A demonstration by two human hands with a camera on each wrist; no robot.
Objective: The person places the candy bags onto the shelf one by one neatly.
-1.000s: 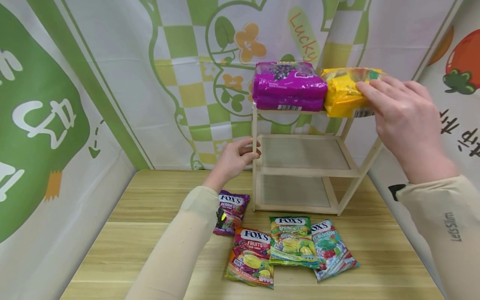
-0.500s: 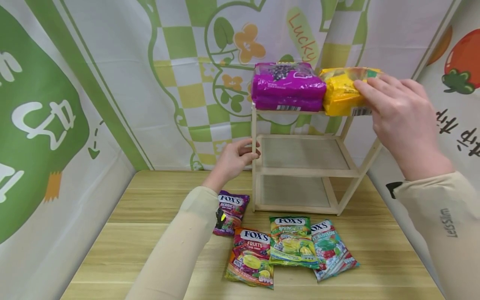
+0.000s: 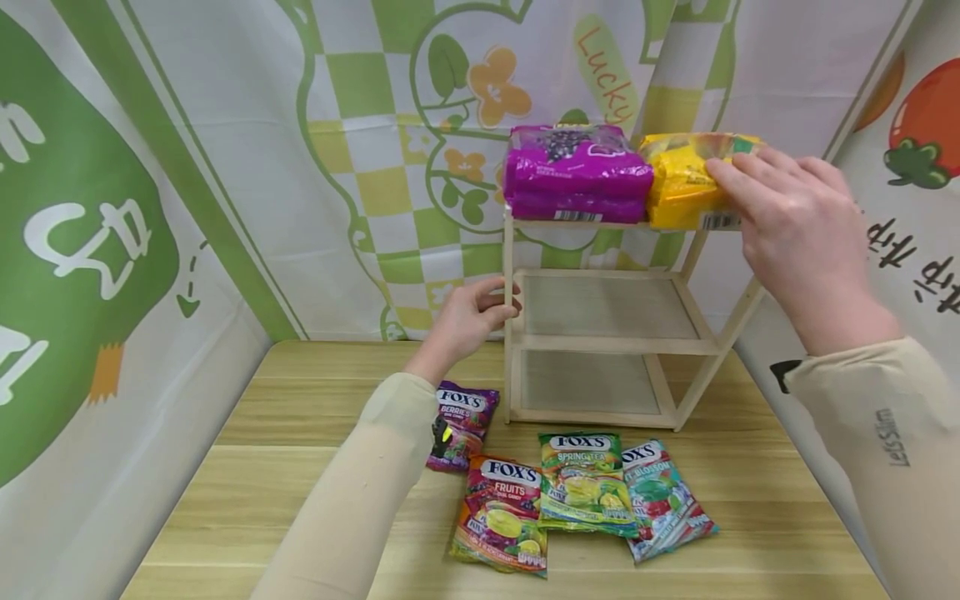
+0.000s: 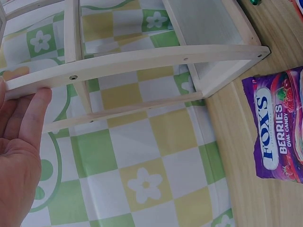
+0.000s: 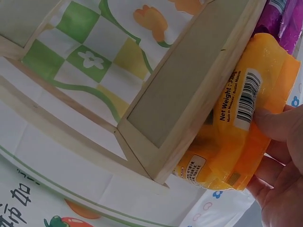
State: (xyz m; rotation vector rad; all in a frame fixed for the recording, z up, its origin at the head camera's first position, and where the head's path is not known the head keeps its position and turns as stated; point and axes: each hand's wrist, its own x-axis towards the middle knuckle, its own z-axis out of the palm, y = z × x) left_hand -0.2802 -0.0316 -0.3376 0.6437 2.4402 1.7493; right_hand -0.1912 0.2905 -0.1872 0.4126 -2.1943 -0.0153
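The left hand (image 3: 463, 321) pinches a left upright of the wooden rack (image 3: 618, 343), likely steadying it, while the right hand's (image 3: 806, 233) fingers grip the outer end of the yellow bag (image 3: 682, 183) at the top tier; the purple bag (image 3: 577, 171) beside it blocks leftward room, and the Berries bag (image 3: 465, 408), Fruits bag (image 3: 504, 510), Spring Tea bag (image 3: 583, 487) and blue-green bag (image 3: 663, 500) lie in front on the tabletop (image 3: 315, 417)

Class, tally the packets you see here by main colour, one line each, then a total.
Purple: 2 (top-shelf purple packet, Berries packet)
Yellow: 1 (yellow packet)
Red-orange: 1 (Fruits packet)
Green: 1 (Spring Tea packet)
Teal: 1 (Blossom packet)
Total: 6
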